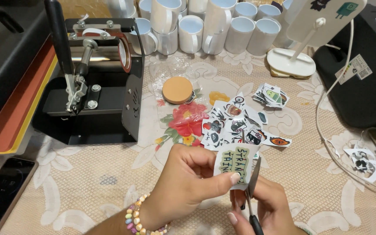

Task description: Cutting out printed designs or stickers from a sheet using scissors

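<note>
A table under a cream lace cloth with a floral print fills our view, and the black mug press at its far left serves as our landmark. Behind and to the right of the press stand rows of plain white mugs. Just right of the press lies a round cork disc, and further right again a pile of cut-out stickers spreads over the cloth, with a smaller stack beyond it and a few more cut-outs well off toward the right edge, past a white cable.

Nearest us, well in front of the press, our left hand is closed thumb-and-fingers on a printed sheet bearing a green lettered design. Our right hand is wrapped around the scissors, whose blades meet the sheet's right edge.

We judge the trimming well advanced: many designs lie cut on the table, while this one has white margin on it and is only partly freed. The mugs appear blank, and the press holds nothing that we can see, so any pressing looks undone.
</note>
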